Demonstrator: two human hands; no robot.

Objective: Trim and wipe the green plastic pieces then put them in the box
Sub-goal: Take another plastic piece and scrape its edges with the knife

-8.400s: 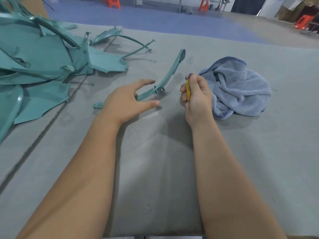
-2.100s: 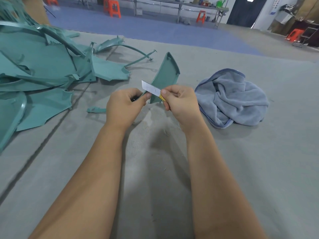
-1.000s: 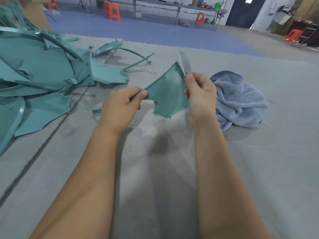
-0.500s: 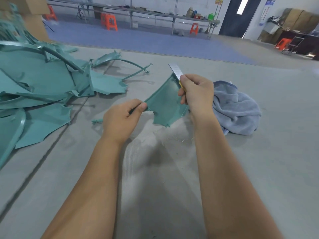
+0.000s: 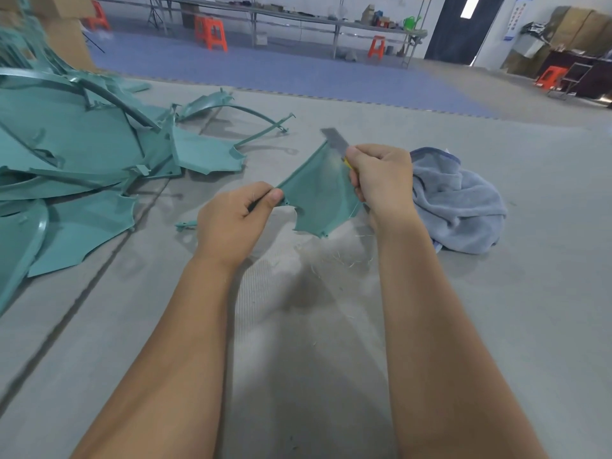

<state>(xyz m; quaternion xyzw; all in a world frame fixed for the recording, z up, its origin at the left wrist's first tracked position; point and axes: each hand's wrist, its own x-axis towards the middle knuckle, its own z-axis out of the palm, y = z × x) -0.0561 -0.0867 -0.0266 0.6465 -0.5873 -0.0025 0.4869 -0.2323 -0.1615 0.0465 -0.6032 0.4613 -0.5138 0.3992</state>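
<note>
1. Both bare forearms reach forward above the worktop (image 5: 496,293).
2. The left hand (image 5: 231,223) pinches one corner of a green plastic piece (image 5: 318,197) between thumb and curled fingers.
3. The right hand (image 5: 381,177), just right of that piece, grips a utility knife (image 5: 336,140), fingers curled.

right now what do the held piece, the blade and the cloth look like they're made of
Piece: thin moulded plastic, matte teal, with small tabs on its edges. Blade: flat grey strip with a dull sheen, probably steel. Cloth: soft blue-grey fabric, crumpled, looks like terry or microfibre.
</note>
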